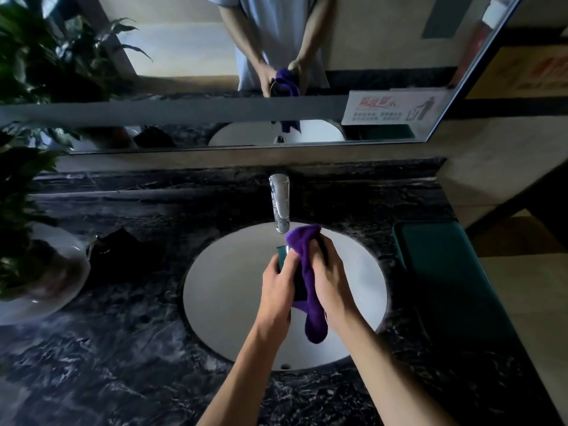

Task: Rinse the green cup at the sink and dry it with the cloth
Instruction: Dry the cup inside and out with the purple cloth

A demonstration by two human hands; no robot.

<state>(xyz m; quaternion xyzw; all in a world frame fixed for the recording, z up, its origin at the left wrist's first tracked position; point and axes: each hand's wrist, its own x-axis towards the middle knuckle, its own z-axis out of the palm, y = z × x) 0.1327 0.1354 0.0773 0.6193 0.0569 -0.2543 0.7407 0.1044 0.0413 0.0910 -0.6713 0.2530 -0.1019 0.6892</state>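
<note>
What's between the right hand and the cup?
The purple cloth: the right hand presses it against the cup, head view.

the dark green cup point(282, 256) is held above the white sink point(227, 290), mostly covered by the purple cloth point(309, 281), whose end hangs down below it.

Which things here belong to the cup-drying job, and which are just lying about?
In use: cup, cloth, left hand, right hand, sink, tap.
Lying about: plant, glass bowl, green tray, sign, mirror.
</note>
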